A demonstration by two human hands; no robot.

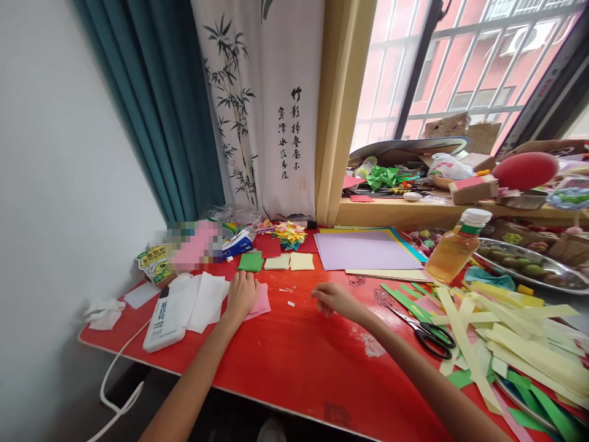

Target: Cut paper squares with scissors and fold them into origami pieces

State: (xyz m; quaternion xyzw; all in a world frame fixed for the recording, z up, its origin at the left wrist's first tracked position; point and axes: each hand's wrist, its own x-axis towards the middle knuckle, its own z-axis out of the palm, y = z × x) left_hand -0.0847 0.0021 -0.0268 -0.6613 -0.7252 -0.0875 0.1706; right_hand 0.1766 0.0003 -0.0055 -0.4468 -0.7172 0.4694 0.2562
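My left hand (243,293) rests on the table over the left side of some pink paper squares (261,299), its fingers bent slightly and pointing away. Part of the pink paper is hidden under it. My right hand (335,299) is over the red table to the right, its fingers curled in with nothing visible in them. Beyond the left hand lie small paper squares: green (251,261), red (271,247), pale cream (277,262) and light yellow (302,261). Behind them sits a folded-paper piece of many yellow points (289,234). Small white scraps (291,303) lie between the hands.
Black-handled scissors (430,336) lie right, beside many paper strips (529,356). A bottle of amber liquid (455,248) stands near large lilac sheets (368,250) and a metal fruit tray (529,285). A white tissue pack (168,322) is at left; a cable (110,374) hangs off the edge.
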